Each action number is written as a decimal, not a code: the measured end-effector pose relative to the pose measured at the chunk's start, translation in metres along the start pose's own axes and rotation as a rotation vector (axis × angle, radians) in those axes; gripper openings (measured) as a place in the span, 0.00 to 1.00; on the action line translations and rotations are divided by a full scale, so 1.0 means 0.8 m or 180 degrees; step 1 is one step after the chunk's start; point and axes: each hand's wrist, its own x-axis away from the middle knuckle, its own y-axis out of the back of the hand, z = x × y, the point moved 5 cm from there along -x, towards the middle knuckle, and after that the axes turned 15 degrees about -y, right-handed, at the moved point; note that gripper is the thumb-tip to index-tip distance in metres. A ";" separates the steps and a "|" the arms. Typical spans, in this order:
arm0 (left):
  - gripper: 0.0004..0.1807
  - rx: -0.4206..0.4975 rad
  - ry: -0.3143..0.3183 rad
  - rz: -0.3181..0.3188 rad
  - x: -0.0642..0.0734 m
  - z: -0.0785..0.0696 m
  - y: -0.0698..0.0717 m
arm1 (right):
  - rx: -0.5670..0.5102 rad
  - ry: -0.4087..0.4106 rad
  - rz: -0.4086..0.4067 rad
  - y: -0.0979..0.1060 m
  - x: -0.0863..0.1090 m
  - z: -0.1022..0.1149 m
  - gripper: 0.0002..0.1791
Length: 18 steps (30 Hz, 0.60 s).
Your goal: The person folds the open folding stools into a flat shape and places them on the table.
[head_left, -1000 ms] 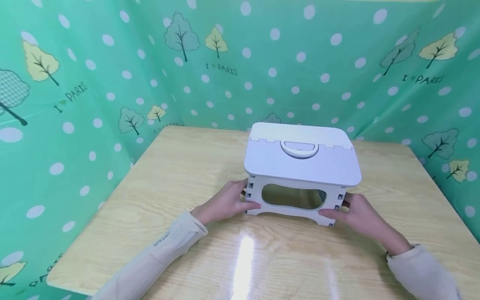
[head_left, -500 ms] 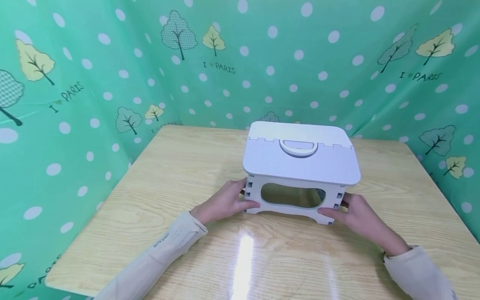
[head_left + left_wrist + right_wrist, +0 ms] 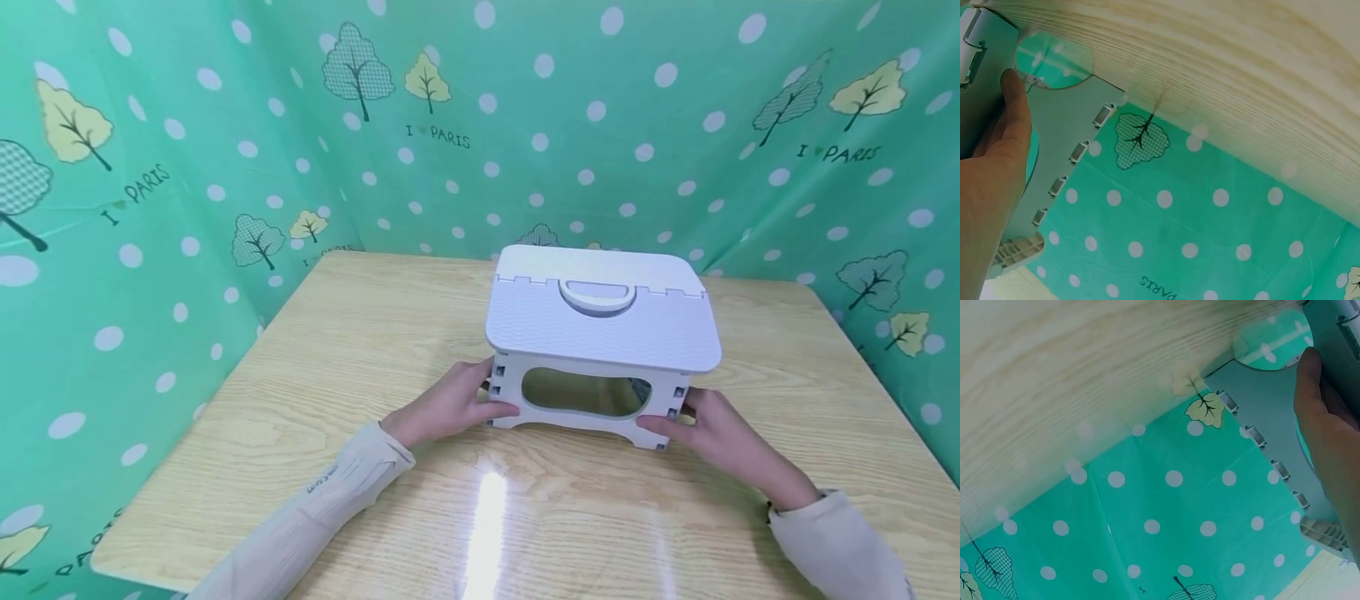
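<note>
A white folding step stool (image 3: 600, 333) stands unfolded and upright on the wooden table, its top split by a hinge seam with a carrying handle (image 3: 597, 298) in the middle. My left hand (image 3: 457, 400) grips the stool's left end, thumb across the front leg panel and fingers behind the edge. On the opposite end my right hand (image 3: 716, 429) does the same, its thumb on the front panel's lower right corner. Both wrist views show the hinged side panel (image 3: 1063, 131) of the stool beside the hand. The other fingertips are mostly hidden behind the stool.
The wood-grain table (image 3: 360, 333) extends on all sides of the stool, with a bright light reflection in front. Behind and to both sides hangs a green curtain (image 3: 300, 100) with white dots and printed trees, close to the table's back edge.
The head view has shifted very slightly. Both hands keep their hold, and the stool stays where it was.
</note>
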 end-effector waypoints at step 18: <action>0.29 0.0008 0.0000 0.0062 0.001 0.001 -0.001 | 0.0005 0.0020 0.0091 0.000 0.001 0.002 0.23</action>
